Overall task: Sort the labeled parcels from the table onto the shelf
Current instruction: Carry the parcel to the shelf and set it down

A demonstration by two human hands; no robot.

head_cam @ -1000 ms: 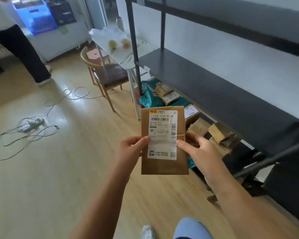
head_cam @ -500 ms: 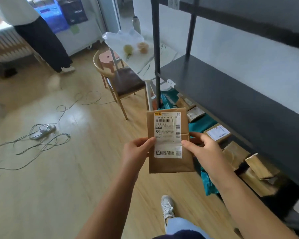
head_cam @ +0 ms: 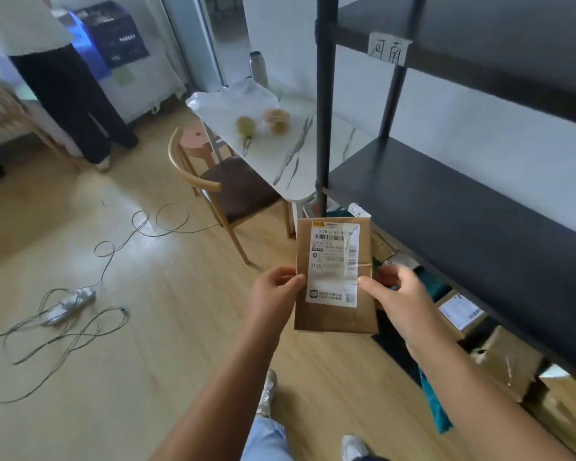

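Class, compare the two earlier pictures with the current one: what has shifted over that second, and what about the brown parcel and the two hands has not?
The view has swung up and left: the shelf's upright post and a handwritten shelf tag have come into view, and the boxes under the shelf slid toward the lower right. Nothing was taken or released. The left hand and right hand still hold the brown labeled parcel upright by its edges, label facing the camera.

Brown parcel [head_cam: 333, 294], black shelf [head_cam: 463, 221]

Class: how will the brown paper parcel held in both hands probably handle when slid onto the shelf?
The brown parcel looks flat and thin, so it is probably light. Held only at its edges by both hands, it stays straight, suggesting some stiffness. It is unlikely to roll.
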